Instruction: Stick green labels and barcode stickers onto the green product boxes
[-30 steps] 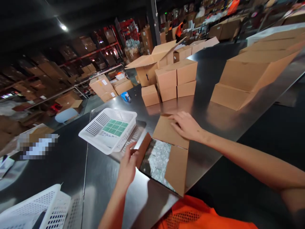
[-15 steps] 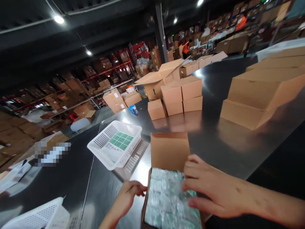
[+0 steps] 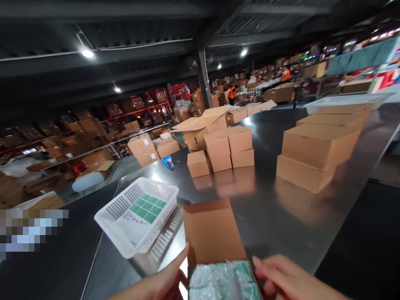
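Note:
An open cardboard box [image 3: 212,235] lies at the bottom of the view on the steel table [image 3: 281,216], its lid flap folded back and away from me. Inside it shows silvery green packets [image 3: 223,281]. My left hand [image 3: 162,283] rests against the box's left edge with the fingers stretched out. My right hand [image 3: 287,281] is at the box's right edge, fingers loosely curled beside the packets. Both hands are cut off by the bottom of the frame.
A white perforated basket [image 3: 137,214] holding a green printed sheet stands left of the box. Stacks of shut cardboard boxes [image 3: 228,150] sit farther back and at the right [image 3: 315,154]. A blue tape dispenser [image 3: 168,162] lies beyond the basket. People in orange vests work far off.
The view has tilted upward, so box and hands slid to the bottom edge. My right hand has come off the packets to the box's right side.

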`<state>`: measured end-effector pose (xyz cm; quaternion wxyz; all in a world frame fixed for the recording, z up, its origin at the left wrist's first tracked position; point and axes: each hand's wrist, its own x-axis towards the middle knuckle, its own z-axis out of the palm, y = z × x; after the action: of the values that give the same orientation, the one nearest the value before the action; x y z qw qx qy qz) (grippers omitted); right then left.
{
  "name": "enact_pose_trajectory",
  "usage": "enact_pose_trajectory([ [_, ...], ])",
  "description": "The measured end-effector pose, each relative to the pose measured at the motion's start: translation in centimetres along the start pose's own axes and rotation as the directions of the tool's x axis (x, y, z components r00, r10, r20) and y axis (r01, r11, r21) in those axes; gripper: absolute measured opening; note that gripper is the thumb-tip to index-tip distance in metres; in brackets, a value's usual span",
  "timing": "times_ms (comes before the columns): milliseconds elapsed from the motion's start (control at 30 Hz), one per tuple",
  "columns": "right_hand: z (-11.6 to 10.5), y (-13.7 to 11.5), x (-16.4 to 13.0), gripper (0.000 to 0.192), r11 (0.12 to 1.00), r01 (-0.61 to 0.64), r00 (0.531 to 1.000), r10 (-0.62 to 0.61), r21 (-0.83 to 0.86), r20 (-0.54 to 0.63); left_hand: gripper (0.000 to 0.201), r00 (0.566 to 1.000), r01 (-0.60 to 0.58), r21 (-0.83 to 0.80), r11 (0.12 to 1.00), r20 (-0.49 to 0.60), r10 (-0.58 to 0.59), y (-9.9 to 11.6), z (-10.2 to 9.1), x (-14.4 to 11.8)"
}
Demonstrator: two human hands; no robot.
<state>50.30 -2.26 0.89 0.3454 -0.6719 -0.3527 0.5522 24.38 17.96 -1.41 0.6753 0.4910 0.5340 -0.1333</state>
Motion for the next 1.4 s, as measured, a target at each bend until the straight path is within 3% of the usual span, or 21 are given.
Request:
enact_pose_trajectory([
  [67, -0.7, -1.1, 0.8, 0.09, 0.997, -0.057, 0.998, 0.059, 0.042, -0.033, 0.088, 0.999, 0.024, -0.052, 0.998, 0.033, -0.022, 1.0, 0.7, 0.6],
  [167, -1.4, -1.4, 2.4, 0.104, 0.993, -0.096, 0.993, 0.091, 0.074, 0.07, 0.074, 0.993, 0.031, -0.134, 0.991, 0.115, -0.015, 1.3, 1.5, 1.3],
  [300, -0.2, -1.1, 4.3, 0.098, 0.969, -0.241, 0.92, 0.244, -0.047, 0.307, 0.081, 0.983, 0.146, -0.043, 0.988, 0.119, -0.14, 0.4, 1.5, 0.8],
  [400, 1.1, -1.6, 5.2, 0.088, 0.94, -0.304, 0.87, 0.34, -0.153, 0.357, 0.101, 0.947, 0.249, 0.149, 0.957, 0.172, -0.273, 0.0, 1.5, -1.0],
  [467, 1.5, -2.2, 5.5, 0.087, 0.926, -0.326, 0.834, 0.376, -0.191, 0.404, 0.101, 0.939, 0.266, 0.133, 0.955, 0.19, -0.288, 0.2, 1.8, -2.4],
  [533, 1.5, -3.1, 5.5, 0.084, 0.915, -0.335, 0.805, 0.401, -0.224, 0.438, 0.092, 0.957, 0.258, 0.065, 0.964, 0.118, -0.264, 0.8, 2.3, -3.8],
  [567, 1.4, -3.7, 5.4, 0.08, 0.914, -0.328, 0.81, 0.403, -0.241, 0.426, 0.088, 0.965, 0.246, 0.038, 0.968, 0.089, -0.249, 1.1, 2.6, -4.4],
  [633, 0.9, -5.2, 4.8, 0.064, 0.937, -0.246, 0.885, 0.321, -0.246, 0.338, 0.082, 0.983, 0.179, 0.004, 0.984, 0.027, -0.179, 1.9, 2.7, -5.7],
  [700, 0.3, -7.0, 4.2, 0.047, 0.962, -0.018, 0.975, 0.078, -0.271, 0.21, 0.073, 0.994, -0.044, -0.03, 0.999, -0.097, 0.041, 2.7, 2.2, -6.8],
  [733, 0.1, -7.8, 4.0, 0.045, 0.939, 0.122, 0.988, -0.083, -0.321, 0.134, 0.066, 0.958, -0.218, -0.022, 0.976, -0.195, 0.209, 3.2, 1.7, -7.2],
  [767, -0.1, -8.5, 4.0, 0.048, 0.887, 0.244, 0.969, -0.242, -0.392, 0.055, 0.058, 0.869, -0.409, 0.02, 0.912, -0.298, 0.396, 3.6, 1.2, -7.3],
  [833, -0.2, -9.1, 4.9, 0.064, 0.76, 0.338, 0.885, -0.458, -0.555, -0.087, 0.053, 0.576, -0.692, 0.198, 0.694, -0.427, 0.697, 4.2, -0.1, -6.8],
  [867, 0.0, -8.8, 5.7, 0.076, 0.72, 0.343, 0.846, -0.516, -0.604, -0.136, 0.057, 0.446, -0.753, 0.289, 0.591, -0.437, 0.781, 4.2, -0.6, -6.0],
  [900, 0.3, -8.2, 6.8, 0.089, 0.7, 0.352, 0.817, -0.554, -0.621, -0.162, 0.061, 0.354, -0.781, 0.353, 0.516, -0.43, 0.83, 4.1, -0.9, -4.9],
  [967, 1.2, -6.2, 9.5, 0.109, 0.68, 0.433, 0.775, -0.616, -0.592, -0.142, 0.076, 0.258, -0.823, 0.384, 0.418, -0.404, 0.878, 3.2, -1.0, -2.1],
  [1033, 2.3, -3.9, 12.2, 0.118, 0.64, 0.54, 0.715, -0.692, -0.547, -0.103, 0.09, 0.15, -0.862, 0.379, 0.337, -0.444, 0.883, 1.7, -0.5, 0.8],
  [1067, 2.8, -2.9, 13.4, 0.12, 0.618, 0.584, 0.689, -0.72, -0.526, -0.081, 0.092, 0.112, -0.875, 0.362, 0.321, -0.494, 0.862, 0.9, -0.2, 2.1],
  [1100, 3.2, -2.1, 14.3, 0.12, 0.601, 0.62, 0.669, -0.741, -0.504, -0.06, 0.09, 0.101, -0.878, 0.349, 0.327, -0.533, 0.84, 0.1, 0.1, 3.1],
  [1200, 4.2, -1.5, 15.4, 0.111, 0.602, 0.644, 0.666, -0.745, -0.472, -0.042, 0.084, 0.109, -0.869, 0.334, 0.366, -0.592, 0.798, -1.6, 0.1, 4.8],
  [1300, 4.5, -2.5, 15.0, 0.109, 0.623, 0.63, 0.678, -0.732, -0.463, -0.062, 0.084, 0.106, -0.85, 0.347, 0.397, -0.625, 0.774, -2.1, -1.0, 4.5],
  [1400, 4.5, -3.8, 14.6, 0.112, 0.603, 0.676, 0.648, -0.76, -0.425, -0.047, 0.086, 0.067, -0.838, 0.382, 0.389, -0.635, 0.77, -1.7, -2.1, 3.5],
])
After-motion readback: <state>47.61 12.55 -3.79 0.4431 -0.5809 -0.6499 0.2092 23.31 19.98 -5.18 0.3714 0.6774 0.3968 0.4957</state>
